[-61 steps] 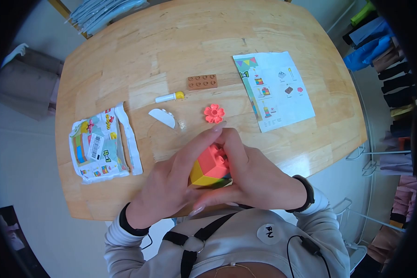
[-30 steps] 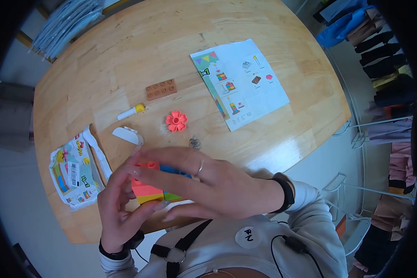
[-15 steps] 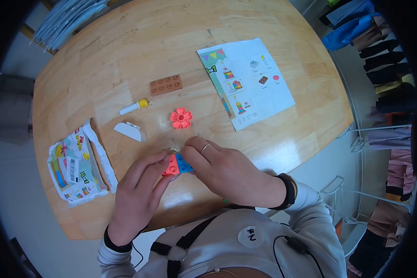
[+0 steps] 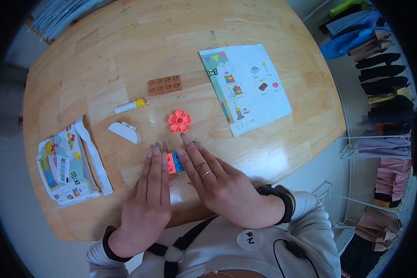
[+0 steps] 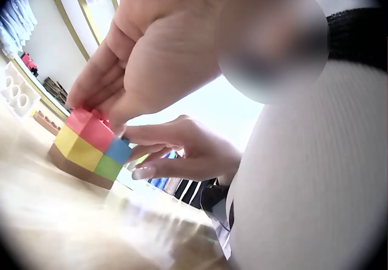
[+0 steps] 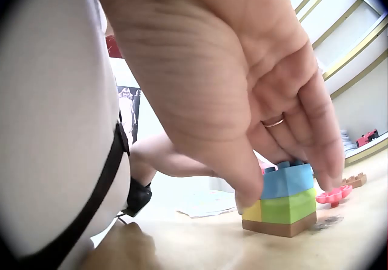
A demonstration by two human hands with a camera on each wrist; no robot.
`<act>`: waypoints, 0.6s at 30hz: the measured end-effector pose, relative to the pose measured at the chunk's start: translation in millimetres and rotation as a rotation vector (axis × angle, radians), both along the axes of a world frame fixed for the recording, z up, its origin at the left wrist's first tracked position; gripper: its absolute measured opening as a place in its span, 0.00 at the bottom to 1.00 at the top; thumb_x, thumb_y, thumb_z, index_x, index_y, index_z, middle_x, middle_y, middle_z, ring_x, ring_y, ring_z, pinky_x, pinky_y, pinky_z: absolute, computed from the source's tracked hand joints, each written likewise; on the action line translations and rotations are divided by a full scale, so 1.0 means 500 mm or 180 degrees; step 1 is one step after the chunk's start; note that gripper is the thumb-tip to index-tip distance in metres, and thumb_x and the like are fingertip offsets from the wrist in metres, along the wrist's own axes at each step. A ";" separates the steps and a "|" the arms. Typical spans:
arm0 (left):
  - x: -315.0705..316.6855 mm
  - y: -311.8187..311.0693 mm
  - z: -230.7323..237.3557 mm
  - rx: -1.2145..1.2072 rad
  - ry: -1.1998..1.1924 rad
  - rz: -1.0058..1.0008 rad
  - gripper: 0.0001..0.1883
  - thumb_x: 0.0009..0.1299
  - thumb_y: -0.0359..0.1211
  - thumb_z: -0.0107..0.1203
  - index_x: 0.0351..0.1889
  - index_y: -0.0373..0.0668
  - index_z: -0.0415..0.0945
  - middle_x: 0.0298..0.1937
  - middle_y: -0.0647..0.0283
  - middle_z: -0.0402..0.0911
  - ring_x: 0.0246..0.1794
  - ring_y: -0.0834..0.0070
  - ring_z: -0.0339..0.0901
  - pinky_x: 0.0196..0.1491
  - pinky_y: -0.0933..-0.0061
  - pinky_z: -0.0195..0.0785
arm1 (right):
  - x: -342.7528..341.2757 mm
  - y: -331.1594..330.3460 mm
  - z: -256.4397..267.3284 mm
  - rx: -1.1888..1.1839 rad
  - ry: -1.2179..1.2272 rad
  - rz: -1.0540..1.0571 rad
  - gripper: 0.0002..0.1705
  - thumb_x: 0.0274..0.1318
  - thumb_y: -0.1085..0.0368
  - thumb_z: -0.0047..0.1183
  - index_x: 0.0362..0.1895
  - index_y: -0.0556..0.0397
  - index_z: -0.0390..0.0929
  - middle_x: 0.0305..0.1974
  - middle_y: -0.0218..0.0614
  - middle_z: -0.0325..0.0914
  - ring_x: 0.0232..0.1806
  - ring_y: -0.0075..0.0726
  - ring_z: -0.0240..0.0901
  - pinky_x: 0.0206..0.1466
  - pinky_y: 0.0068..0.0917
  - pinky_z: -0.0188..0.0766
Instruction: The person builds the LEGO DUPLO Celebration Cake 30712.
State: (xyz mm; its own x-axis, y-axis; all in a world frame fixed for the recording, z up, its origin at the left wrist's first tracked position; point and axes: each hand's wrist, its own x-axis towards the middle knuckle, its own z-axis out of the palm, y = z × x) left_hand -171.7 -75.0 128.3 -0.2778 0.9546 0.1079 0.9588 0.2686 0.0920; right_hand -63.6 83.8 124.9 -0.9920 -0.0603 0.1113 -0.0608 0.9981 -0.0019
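Note:
A small stack of building bricks stands on the table between the hands: a red brick (image 5: 91, 126) and a blue brick (image 6: 287, 181) on top, a yellow brick (image 5: 76, 150) and a green brick (image 6: 290, 206) below, and a brown brick (image 6: 282, 229) at the base. My left hand (image 4: 148, 204) lies along the red side with fingers straight, fingertips and thumb right at the red brick. Straight fingers of my right hand (image 4: 217, 183) slant beside the blue side, its thumb close to the stack in the right wrist view.
Ahead on the table (image 4: 125, 55) lie a coral flower piece (image 4: 179, 121), a brown eight-stud brick (image 4: 165, 85), a white-and-yellow candle piece (image 4: 130, 106) and a white half-round piece (image 4: 124, 132). An opened toy packet (image 4: 72, 162) is left, a printed instruction sheet (image 4: 246, 88) right.
The brick stack went from being held up between both hands to the tabletop. Both hands' fingers have straightened along its sides. The head view has shifted slightly.

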 end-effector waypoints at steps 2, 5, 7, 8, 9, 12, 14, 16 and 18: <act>-0.004 0.001 -0.001 0.0020 0.0099 0.0065 0.23 0.65 0.24 0.58 0.57 0.21 0.69 0.64 0.38 0.69 0.62 0.50 0.72 0.56 0.61 0.74 | -0.008 0.006 -0.004 -0.0002 0.0089 0.0036 0.32 0.51 0.66 0.55 0.61 0.69 0.69 0.64 0.59 0.67 0.58 0.44 0.76 0.55 0.28 0.77; -0.023 -0.003 0.006 0.0031 0.0089 0.0038 0.23 0.63 0.25 0.60 0.56 0.24 0.71 0.63 0.42 0.71 0.59 0.52 0.75 0.54 0.62 0.75 | -0.022 0.032 0.009 -0.0398 0.0223 0.0159 0.30 0.52 0.65 0.58 0.60 0.65 0.72 0.61 0.53 0.72 0.50 0.40 0.80 0.45 0.28 0.79; -0.044 -0.005 0.010 0.0337 -0.0498 -0.0067 0.23 0.62 0.28 0.63 0.54 0.29 0.73 0.59 0.50 0.75 0.54 0.57 0.78 0.51 0.64 0.76 | -0.040 0.069 0.035 -0.1243 -0.0287 0.0362 0.19 0.59 0.62 0.53 0.50 0.63 0.75 0.48 0.57 0.78 0.35 0.44 0.81 0.34 0.35 0.77; -0.049 -0.007 0.016 0.0328 -0.0454 -0.0025 0.23 0.62 0.28 0.63 0.54 0.29 0.73 0.59 0.50 0.75 0.54 0.57 0.78 0.51 0.64 0.76 | -0.052 0.094 0.029 -0.1785 -0.0268 0.0274 0.12 0.60 0.62 0.53 0.44 0.57 0.77 0.34 0.50 0.80 0.31 0.49 0.79 0.32 0.40 0.74; -0.051 -0.007 0.022 0.0374 -0.0666 -0.0004 0.24 0.61 0.31 0.64 0.55 0.32 0.74 0.56 0.52 0.76 0.52 0.58 0.78 0.50 0.64 0.76 | -0.075 0.117 0.034 -0.2339 -0.0131 0.0269 0.10 0.60 0.64 0.53 0.44 0.52 0.79 0.28 0.46 0.79 0.33 0.53 0.77 0.33 0.43 0.74; -0.052 -0.009 0.026 0.0452 -0.0886 0.0121 0.25 0.61 0.34 0.65 0.55 0.36 0.74 0.53 0.55 0.78 0.49 0.59 0.79 0.48 0.64 0.76 | -0.168 0.162 0.023 -0.1804 0.0298 -0.0433 0.15 0.53 0.66 0.59 0.46 0.55 0.80 0.37 0.46 0.80 0.40 0.53 0.77 0.41 0.42 0.76; -0.052 -0.010 0.026 0.0491 -0.0926 0.0170 0.25 0.61 0.35 0.65 0.56 0.37 0.74 0.52 0.55 0.78 0.48 0.59 0.79 0.47 0.63 0.76 | -0.233 0.183 -0.011 -0.1198 0.0721 -0.0034 0.17 0.52 0.63 0.61 0.46 0.57 0.80 0.45 0.43 0.77 0.48 0.49 0.75 0.47 0.41 0.76; -0.050 -0.013 0.027 0.0584 -0.1000 0.0428 0.27 0.62 0.36 0.65 0.58 0.39 0.73 0.50 0.54 0.79 0.46 0.57 0.79 0.46 0.62 0.75 | -0.286 0.200 -0.041 -0.1052 0.0352 0.0027 0.19 0.53 0.61 0.61 0.47 0.57 0.78 0.48 0.44 0.75 0.50 0.50 0.74 0.50 0.40 0.74; -0.050 -0.023 0.031 0.0645 -0.0974 0.0530 0.27 0.61 0.36 0.66 0.59 0.40 0.73 0.49 0.54 0.79 0.45 0.56 0.79 0.45 0.62 0.75 | -0.309 0.207 -0.067 -0.0909 -0.0022 0.0128 0.21 0.54 0.59 0.62 0.49 0.57 0.77 0.52 0.45 0.72 0.52 0.50 0.72 0.53 0.39 0.72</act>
State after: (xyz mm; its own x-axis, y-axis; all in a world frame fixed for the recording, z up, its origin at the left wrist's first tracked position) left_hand -196.9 -86.4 143.8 -0.4754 0.8616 0.1777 0.8238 0.3651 0.4337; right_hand -218.0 187.0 91.2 -0.9902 -0.0667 0.1226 -0.0992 0.9540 -0.2830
